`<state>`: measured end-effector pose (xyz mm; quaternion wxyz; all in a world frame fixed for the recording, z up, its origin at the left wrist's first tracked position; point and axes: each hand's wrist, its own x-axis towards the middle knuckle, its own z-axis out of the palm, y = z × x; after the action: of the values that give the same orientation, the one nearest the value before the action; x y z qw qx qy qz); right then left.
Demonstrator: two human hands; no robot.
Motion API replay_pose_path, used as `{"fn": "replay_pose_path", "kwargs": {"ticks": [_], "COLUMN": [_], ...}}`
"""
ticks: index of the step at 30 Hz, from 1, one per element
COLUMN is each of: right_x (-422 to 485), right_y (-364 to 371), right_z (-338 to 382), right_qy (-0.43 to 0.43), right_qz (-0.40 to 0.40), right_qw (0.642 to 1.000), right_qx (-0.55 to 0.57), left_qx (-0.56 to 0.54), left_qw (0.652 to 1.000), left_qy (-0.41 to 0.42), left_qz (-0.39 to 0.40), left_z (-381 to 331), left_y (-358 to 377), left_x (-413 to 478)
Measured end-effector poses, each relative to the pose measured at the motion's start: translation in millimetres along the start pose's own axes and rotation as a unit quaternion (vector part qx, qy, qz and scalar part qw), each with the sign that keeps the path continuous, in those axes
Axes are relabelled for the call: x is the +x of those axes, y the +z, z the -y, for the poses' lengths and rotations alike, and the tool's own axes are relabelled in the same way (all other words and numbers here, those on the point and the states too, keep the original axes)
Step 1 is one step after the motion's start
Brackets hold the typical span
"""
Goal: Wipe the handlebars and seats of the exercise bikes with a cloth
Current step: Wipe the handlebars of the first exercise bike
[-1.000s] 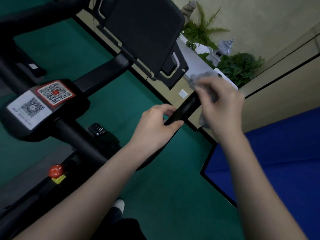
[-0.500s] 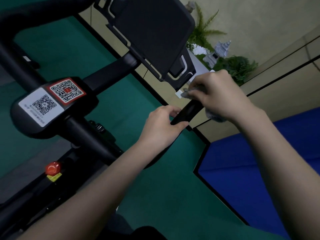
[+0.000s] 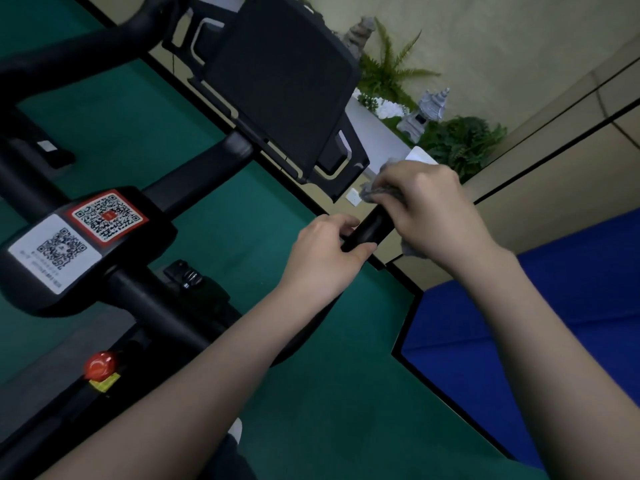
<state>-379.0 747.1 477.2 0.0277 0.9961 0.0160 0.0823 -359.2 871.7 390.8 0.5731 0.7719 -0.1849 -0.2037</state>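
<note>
Handlebar [image 3: 367, 229] gripped by left hand [image 3: 320, 259]; right hand [image 3: 427, 206] clutches cloth [image 3: 375, 192].

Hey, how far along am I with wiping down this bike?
Done: nothing shows as finished; wiped and unwiped surfaces look alike. In hand: the right hand wraps the cloth round the end of the handlebar, while the left hand grips it lower down. Left: the far bar, and the seat, which is out of view.
</note>
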Motion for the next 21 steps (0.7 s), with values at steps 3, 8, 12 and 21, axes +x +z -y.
{"fn": "replay_pose_path", "kwargs": {"ticks": [3,8,12,21], "right_x": [-1,-13,-34,-9], "right_y": [1,21,57,36], "right_z": [-11,-15,3,-16], "right_qy": [0.019,0.099,0.134,0.213], "right_qz": [-0.078,-0.262,-0.398,-0.386], "right_qw": [0.997,0.954,0.891,0.86], "right_qx": [0.015,0.104,0.172,0.258], "left_qx": [-0.006,-0.031,-0.054,-0.069], "left_qw": [1.0,0.999,0.997,0.996], "left_qy": [0.017,0.028,0.032,0.019], "left_qz": [0.0,-0.023,-0.041,-0.045], "left_z": [-6,-8,-5,-2], "left_y": [4,10,12,14], "left_x": [5,10,12,12]}}
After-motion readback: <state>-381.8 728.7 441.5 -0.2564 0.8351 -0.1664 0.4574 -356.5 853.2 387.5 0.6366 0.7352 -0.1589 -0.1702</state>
